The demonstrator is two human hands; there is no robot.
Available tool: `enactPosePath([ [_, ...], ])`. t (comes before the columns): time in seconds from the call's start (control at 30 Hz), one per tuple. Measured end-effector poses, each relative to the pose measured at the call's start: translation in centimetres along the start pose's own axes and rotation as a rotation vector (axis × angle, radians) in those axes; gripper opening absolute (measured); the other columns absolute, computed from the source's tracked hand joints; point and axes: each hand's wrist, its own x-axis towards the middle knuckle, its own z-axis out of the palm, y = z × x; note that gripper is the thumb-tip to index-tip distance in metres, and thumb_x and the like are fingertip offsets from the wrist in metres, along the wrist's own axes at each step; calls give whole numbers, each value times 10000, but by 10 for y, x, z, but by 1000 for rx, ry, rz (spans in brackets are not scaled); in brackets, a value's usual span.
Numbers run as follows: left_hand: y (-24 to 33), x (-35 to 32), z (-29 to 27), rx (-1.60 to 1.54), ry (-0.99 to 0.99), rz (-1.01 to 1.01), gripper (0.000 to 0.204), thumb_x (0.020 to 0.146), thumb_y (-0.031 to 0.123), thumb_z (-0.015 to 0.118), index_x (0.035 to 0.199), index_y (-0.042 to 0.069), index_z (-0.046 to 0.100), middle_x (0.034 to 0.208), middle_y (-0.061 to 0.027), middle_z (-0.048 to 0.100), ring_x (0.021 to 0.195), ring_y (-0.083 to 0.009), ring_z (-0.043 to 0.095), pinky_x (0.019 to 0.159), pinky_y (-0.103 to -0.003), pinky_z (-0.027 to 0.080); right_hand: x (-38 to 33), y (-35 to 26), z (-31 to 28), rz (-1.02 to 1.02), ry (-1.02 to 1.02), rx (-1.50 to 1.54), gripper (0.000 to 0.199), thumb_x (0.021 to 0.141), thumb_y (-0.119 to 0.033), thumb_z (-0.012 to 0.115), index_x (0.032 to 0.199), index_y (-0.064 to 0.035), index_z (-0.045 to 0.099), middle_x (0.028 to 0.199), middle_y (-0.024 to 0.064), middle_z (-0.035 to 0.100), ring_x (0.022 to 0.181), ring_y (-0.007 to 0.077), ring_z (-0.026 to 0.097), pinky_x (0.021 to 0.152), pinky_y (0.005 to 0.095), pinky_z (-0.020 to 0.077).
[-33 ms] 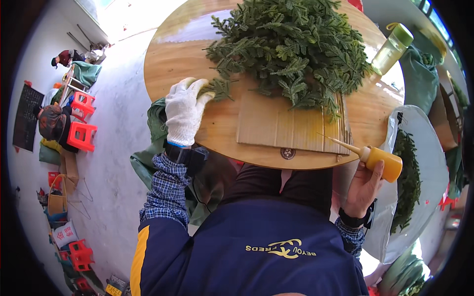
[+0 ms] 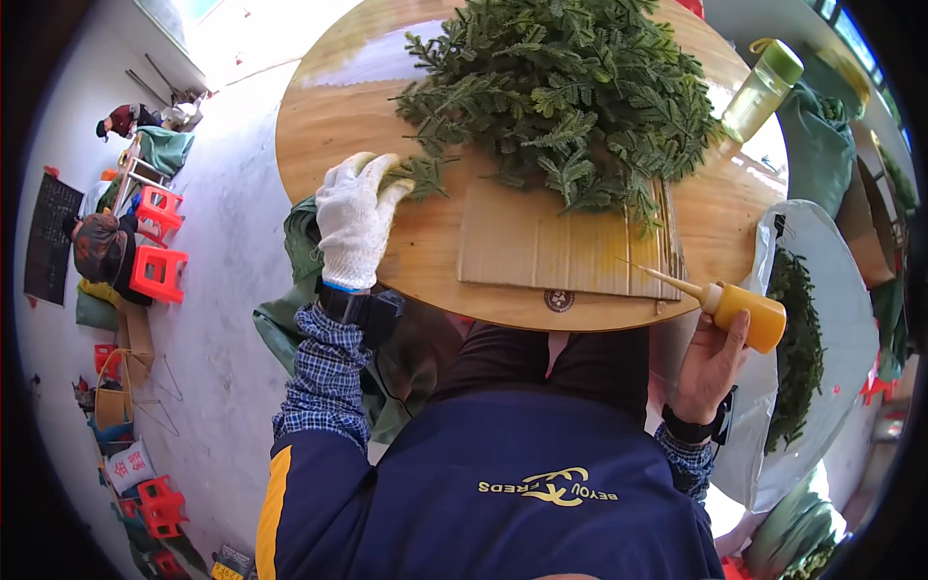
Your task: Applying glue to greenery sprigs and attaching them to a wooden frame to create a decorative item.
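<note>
My left hand (image 2: 356,217), in a white knitted glove, is closed at the fingertips on a small green artificial fir sprig (image 2: 422,176) over the left side of the round wooden table (image 2: 411,256). My bare right hand (image 2: 713,360) grips a yellow squeeze bottle (image 2: 752,317) at the table's front right edge. The bottle lies tilted, its long thin nozzle pointing left above a corrugated cardboard sheet (image 2: 541,246). A large heap of artificial fir branches (image 2: 570,106) covers the far part of the cardboard and the table middle.
A green-lidded clear bottle (image 2: 764,92) stands at the table's right. Beside my right arm, a white bag (image 2: 841,319) holds more greenery (image 2: 797,348). Green cloth (image 2: 290,290) hangs at the left edge. Farther left are red stools (image 2: 159,274) and a seated person (image 2: 101,246).
</note>
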Motion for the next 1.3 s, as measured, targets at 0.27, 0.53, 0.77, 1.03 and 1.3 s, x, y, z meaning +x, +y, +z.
enactPosePath([
  [0.27,59,32,12,-278,71,83,242,768,220,718,995,144,687,940,-47,658,918,-258,599,823,-380,468,4,3,-6,40,-54,90,331,953,-176,566,1236,-34,470,1147,155,601,1001,219,615,776,282,534],
  [0.53,104,50,48,-352,-6,183,203,770,151,709,971,128,694,910,-52,668,855,-262,612,782,-370,488,7,-5,-10,73,-38,148,329,955,-164,562,1243,-39,465,1157,163,599,1021,225,609,784,284,530],
  [0.77,98,61,27,-701,108,-168,174,844,-7,616,1003,38,671,918,-67,674,827,-144,627,769,-269,501,12,-5,-23,72,-46,206,335,951,-156,568,1253,-57,460,1159,178,599,1040,235,606,790,289,515],
  [1.03,75,78,-17,-1027,-87,-26,161,865,-36,588,1012,-27,652,932,-58,660,863,-130,615,796,-254,497,14,-8,-26,90,-20,228,345,947,-176,579,1248,-49,468,1156,174,603,1028,232,607,818,294,504],
  [1.3,88,107,5,-189,46,358,136,876,-15,591,985,2,671,939,-82,675,836,-135,638,748,-261,528,16,-10,-37,79,19,272,345,947,-188,582,1240,-34,486,1176,155,594,1041,219,597,840,306,499],
])
